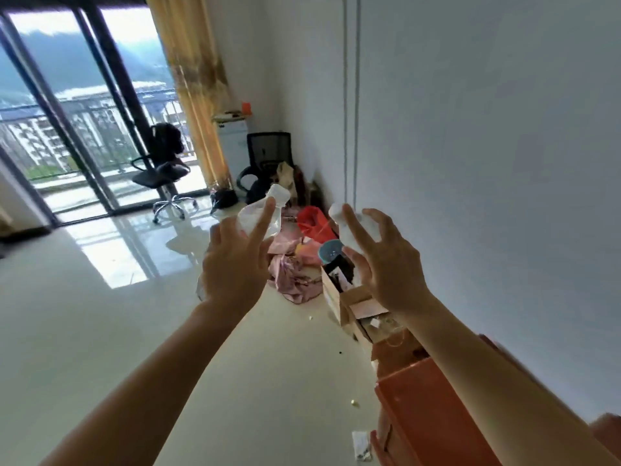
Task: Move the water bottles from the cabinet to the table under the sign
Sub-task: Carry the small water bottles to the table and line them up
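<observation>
Bottles, clear plastic, white-capped, held above the floor [100, 331]; left bottle [249, 218] in your left hand [235, 267], fingers curled round it; right bottle [347, 237] in your right hand [389, 267], fingers clamped; cardboard box [331, 294] holds blurred clutter.

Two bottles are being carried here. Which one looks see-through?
The left-hand bottle, gripped by the left hand: its body is clear, whereas the right-hand bottle, held in the right hand, looks opaque white.

My two forearms are bare, running uncovered from the lower corners of the frame up to the wrists. My left hand [232, 267] and right hand [389, 264], near the centre, are bare as well.
</observation>
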### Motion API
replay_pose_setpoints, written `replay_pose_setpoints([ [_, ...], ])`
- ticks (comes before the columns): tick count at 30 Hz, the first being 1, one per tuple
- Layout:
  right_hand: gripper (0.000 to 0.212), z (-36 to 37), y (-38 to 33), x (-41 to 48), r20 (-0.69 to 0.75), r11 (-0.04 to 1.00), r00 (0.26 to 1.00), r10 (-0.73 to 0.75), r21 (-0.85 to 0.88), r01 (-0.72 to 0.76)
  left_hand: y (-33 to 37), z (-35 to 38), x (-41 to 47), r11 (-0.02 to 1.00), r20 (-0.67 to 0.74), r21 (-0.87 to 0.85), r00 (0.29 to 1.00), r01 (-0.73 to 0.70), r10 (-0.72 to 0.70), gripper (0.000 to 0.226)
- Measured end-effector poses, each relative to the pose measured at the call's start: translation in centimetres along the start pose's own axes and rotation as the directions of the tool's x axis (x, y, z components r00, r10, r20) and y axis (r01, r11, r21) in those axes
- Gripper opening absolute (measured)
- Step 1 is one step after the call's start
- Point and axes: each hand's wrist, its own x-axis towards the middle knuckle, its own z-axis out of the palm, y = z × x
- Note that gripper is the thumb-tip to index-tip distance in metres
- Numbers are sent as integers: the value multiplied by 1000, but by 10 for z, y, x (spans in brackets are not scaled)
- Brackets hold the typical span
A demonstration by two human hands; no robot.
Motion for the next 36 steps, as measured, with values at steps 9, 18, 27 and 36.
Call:
replay_pose_setpoints([
  [9, 90, 215, -269, 129, 124, 925, 954, -274, 306, 226, -319, -92, -101, 913, -130, 207, 934, 352, -331, 64],
  [18, 91, 364, -508, 210, 56, 676, 833, -550, 616, 405, -521, -154, -177, 717, -184, 357, 797, 599, -575, 73],
  [27, 90, 537, -677, 307, -76, 440, 711, -699, 738, 512, -726, -143, -184, 545, -303, 488, 718, 682, -627, 68],
  [36, 87, 626, -887, 375, -192, 176, 562, -804, 827, 534, -879, -202, -213, 282, -431, 610, 608, 741, -666, 53],
])
